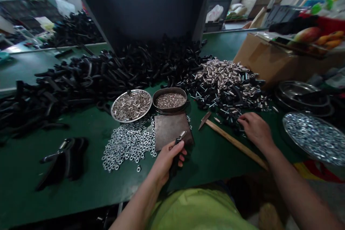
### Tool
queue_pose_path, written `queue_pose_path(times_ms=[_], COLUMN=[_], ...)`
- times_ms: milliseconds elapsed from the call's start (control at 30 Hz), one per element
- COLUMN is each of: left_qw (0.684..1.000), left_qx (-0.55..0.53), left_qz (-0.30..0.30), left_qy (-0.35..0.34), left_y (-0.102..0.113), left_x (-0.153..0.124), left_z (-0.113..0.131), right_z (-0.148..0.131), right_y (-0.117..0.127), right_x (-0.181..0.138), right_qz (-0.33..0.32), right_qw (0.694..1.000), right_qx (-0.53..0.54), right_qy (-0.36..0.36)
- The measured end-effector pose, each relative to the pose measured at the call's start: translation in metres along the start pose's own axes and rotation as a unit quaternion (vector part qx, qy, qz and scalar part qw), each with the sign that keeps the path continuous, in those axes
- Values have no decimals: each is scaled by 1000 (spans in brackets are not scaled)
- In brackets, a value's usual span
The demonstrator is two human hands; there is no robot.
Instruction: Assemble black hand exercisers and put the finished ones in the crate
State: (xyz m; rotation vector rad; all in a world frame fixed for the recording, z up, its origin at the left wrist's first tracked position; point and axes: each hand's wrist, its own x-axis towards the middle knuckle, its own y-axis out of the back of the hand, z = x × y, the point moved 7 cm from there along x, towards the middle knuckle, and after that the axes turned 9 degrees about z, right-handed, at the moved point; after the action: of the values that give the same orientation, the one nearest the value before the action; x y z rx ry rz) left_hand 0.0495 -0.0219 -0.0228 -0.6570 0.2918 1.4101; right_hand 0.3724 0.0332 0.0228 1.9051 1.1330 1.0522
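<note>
My left hand [168, 158] is closed around a black handle part [176, 143] with a small silver sleeve at its tip, held just above the near edge of a dark metal block [168, 127]. My right hand [254, 129] lies palm down with fingers curled into the near edge of a heap of silver sleeves and black pieces [226, 82]; what its fingertips hold is hidden. A wooden-handled hammer [231, 141] lies between the hands on the green table [81, 187].
A round tray of silver pins [131, 105] and a dark pan of small metal bits [169, 100] stand behind the block. Loose washers [126, 145] spread left of it. Black handles [81, 75] pile across the back. Finished black pieces [64, 160] lie left. A washer tray [314, 136] and cardboard box [269, 59] sit right.
</note>
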Motion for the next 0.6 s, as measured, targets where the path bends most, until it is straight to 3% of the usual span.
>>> queue_pose_path(times_ms=[67,133,200,233,300,433,600], left_qw=[1000,999,998,996,995,996,997], left_qx=[-4,-23,-49,-60,-78,-70,68], left_qz=[8,7,-6,-15,-27,-36,-3], left_qy=[14,33,51,57,64,40,-34], left_y=[-2,-8,-15,-19,-24,-27,-17], left_x=[1,2,1,0,-1,-4,-6], left_z=[-1,-3,-4,-5,-6,-6,-3], right_z=[-33,-77,-125,-146,-175,-194,-189], right_y=[-5,-15,-26,-31,-39,-45,-51], right_x=[-12,-31,-56,-68,-85,-92,-93], right_qz=[-25,-96,-176,-209,-240,-236,-270], right_qw=[993,971,929,910,903,915,903], right_qx=[118,217,324,355,351,312,324], right_qy=[-14,-3,25,41,64,94,79])
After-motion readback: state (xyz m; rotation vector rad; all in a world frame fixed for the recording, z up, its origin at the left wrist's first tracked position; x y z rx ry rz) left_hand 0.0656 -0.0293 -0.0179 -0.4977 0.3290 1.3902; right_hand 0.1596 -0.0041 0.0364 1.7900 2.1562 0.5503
